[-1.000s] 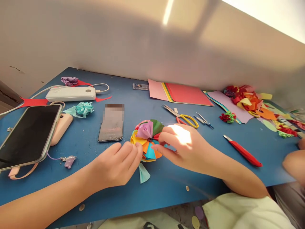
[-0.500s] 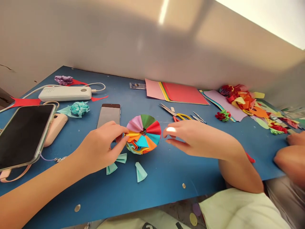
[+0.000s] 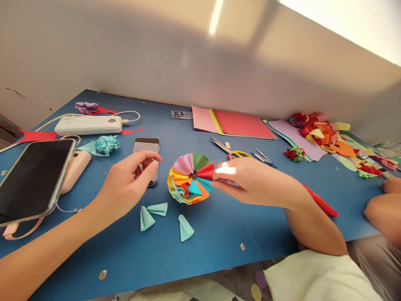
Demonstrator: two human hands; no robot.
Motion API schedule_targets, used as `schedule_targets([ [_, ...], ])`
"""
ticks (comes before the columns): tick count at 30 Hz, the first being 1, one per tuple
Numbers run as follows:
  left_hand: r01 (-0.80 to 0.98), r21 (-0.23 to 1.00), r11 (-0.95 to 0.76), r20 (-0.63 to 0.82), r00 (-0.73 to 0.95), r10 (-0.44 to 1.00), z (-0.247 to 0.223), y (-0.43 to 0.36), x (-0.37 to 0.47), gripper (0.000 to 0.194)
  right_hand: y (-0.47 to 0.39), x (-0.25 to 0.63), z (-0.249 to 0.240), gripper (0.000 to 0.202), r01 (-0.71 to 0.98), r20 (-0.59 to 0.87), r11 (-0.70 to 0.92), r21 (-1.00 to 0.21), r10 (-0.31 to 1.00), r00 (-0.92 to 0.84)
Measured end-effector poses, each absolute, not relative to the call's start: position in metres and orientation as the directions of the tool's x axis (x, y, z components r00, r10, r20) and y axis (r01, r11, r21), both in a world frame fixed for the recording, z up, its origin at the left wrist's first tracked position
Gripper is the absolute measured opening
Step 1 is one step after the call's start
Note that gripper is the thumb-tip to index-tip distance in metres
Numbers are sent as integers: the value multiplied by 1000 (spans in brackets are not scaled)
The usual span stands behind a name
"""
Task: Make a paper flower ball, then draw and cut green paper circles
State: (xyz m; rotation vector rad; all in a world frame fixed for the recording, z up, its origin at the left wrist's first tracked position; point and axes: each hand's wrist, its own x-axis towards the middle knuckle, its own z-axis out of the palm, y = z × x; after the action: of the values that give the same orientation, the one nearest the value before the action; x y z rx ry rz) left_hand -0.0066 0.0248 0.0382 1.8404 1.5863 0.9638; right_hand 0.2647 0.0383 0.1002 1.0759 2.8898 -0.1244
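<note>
A multicoloured pleated paper flower [image 3: 191,179] lies in the middle of the blue table, its petals purple, green, red, blue, orange and yellow. On its right edge my right hand [image 3: 233,179] pinches by the red and blue petals, thumb and fingers close together. To the left of the flower, my left hand [image 3: 134,177] holds nothing, thumb and forefinger apart, above the lower end of a small phone [image 3: 147,144]. Folded pale-green paper pieces [image 3: 186,228] lie in front of the flower.
Scissors [image 3: 222,144] and pliers with yellow handles lie behind my right hand. Coloured paper sheets [image 3: 247,124] rest by the wall. A large phone [image 3: 33,179] leans on a pink power bank at left; a white power bank [image 3: 89,124] stands behind. Another person's arm [image 3: 380,207] is at right.
My left hand has let go of the flower and drawn back to the left. My right hand has come to the flower's right edge, and the flower has shifted slightly right.
</note>
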Motion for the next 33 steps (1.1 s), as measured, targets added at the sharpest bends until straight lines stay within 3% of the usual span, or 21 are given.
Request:
schedule_targets([
  [3,551,830,-82,97,1,995,39,29,-7,31,43,264,98,25,665,-47,744,-62,664,-746],
  [9,448,888,-101,58,108,992,33,38,-1,36,52,262,89,19,724,163,685,-83,726,-668],
  [15,360,912,-196,93,285,954,32,45,15,36,41,249,80,19,521,228,839,-154,544,-808],
  [18,375,904,-206,93,297,950,32,44,18,34,38,240,70,20,454,301,887,-82,456,-838],
  [21,383,890,-247,132,302,944,31,41,18,32,38,233,58,19,404,391,909,104,336,-857],
  [23,374,883,-282,162,322,933,31,39,17,31,39,231,50,19,373,383,903,213,274,-882],
  [26,353,880,-318,200,330,922,33,34,14,28,38,229,43,12,334,357,906,259,231,-905],
  [29,416,795,-441,352,275,895,36,24,11,21,37,227,39,11,348,387,902,256,234,-892],
  [33,528,510,-679,586,364,723,36,7,11,12,36,223,35,10,383,466,883,272,227,-855],
])
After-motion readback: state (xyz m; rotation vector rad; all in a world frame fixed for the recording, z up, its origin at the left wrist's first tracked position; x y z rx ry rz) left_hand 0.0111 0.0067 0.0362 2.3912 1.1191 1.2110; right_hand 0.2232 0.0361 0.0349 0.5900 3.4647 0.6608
